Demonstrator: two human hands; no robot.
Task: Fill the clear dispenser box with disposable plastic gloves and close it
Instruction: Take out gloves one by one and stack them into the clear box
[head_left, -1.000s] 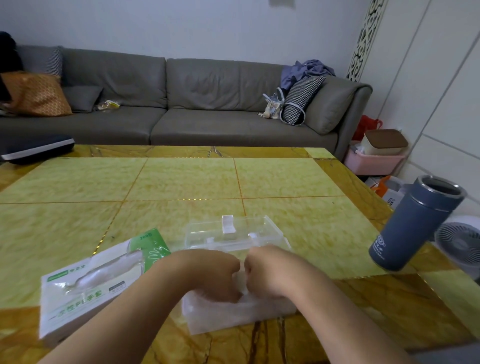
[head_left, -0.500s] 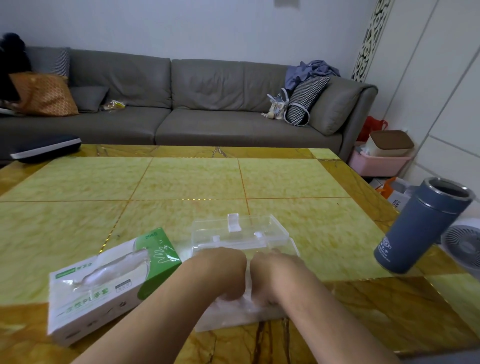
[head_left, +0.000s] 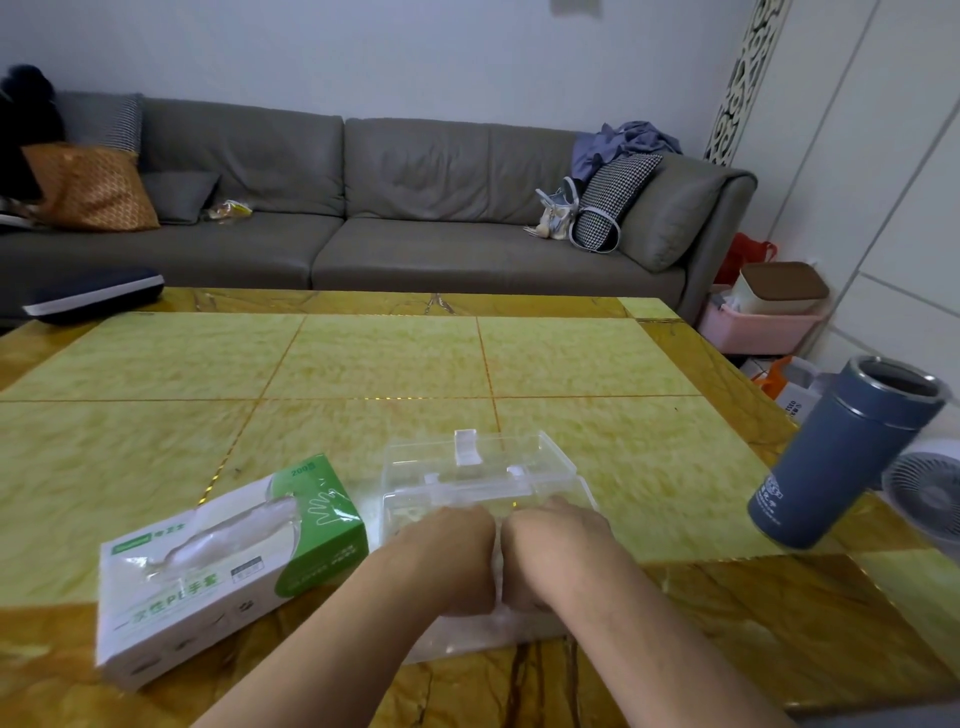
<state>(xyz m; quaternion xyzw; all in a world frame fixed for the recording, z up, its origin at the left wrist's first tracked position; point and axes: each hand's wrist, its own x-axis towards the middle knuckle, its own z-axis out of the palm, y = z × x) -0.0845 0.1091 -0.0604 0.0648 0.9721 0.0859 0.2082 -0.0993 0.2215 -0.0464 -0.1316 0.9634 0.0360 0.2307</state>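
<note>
Clear dispenser box (head_left: 483, 480) lies open under my left hand (head_left: 451, 558) and right hand (head_left: 553, 553), both fisted, perhaps pressing gloves (head_left: 467, 631).

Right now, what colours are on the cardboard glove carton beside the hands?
White with a green corner, the cardboard glove carton; head view.

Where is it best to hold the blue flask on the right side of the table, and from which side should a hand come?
Grip the blue flask around the middle of its round body, coming from its left side with the right hand. It stands upright with an open top near the table edge, so a side grasp likely keeps it steady.
</note>
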